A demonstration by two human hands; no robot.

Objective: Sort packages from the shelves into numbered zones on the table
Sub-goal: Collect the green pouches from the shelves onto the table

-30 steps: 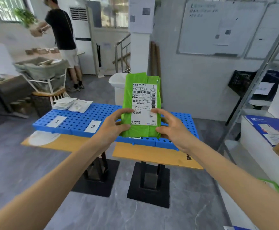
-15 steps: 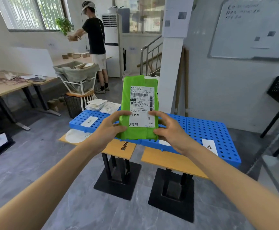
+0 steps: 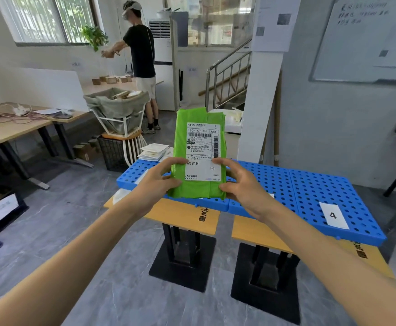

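I hold a green plastic package [image 3: 199,118] upright in front of me, its white shipping label facing me. My left hand [image 3: 155,182] grips its lower left edge and my right hand [image 3: 241,184] grips its lower right edge. Behind it runs the blue perforated sorting surface [image 3: 310,187] on yellow tables. A white card marked 4 [image 3: 333,215] lies on its right section. The other zone cards are mostly hidden behind my hands and the package. A small pile of white packages [image 3: 154,150] sits at the surface's far left end.
Another person [image 3: 141,62] stands at the back left beside a cloth-lined bin [image 3: 116,107] on a stool. Wooden desks [image 3: 11,128] line the left wall. A white pillar [image 3: 260,95] rises behind the tables, with a staircase [image 3: 227,76] beyond. Black table bases [image 3: 182,262] stand on the grey floor.
My view has swung leftward away from the shelves, and the tables have come closer. The card marked 4 is now in view. Both hands still hold the green package the same way.
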